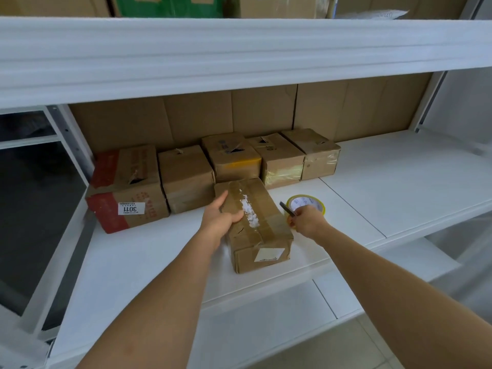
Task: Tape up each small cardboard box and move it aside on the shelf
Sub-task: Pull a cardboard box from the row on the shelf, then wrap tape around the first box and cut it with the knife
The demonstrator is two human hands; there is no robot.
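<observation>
On the white shelf (399, 182), left hand (222, 217) gripping the front box (255, 222), right hand (308, 222) pinching a dark tool (287, 209) beside the tape roll (306, 203).

Soft, even daylight is washing over the white metal shelf (399, 182) I am facing, casting only faint shadows. The wide lens is bending the edges, and the nearest white upper shelf lip (239, 57) is looking smeared.
</observation>
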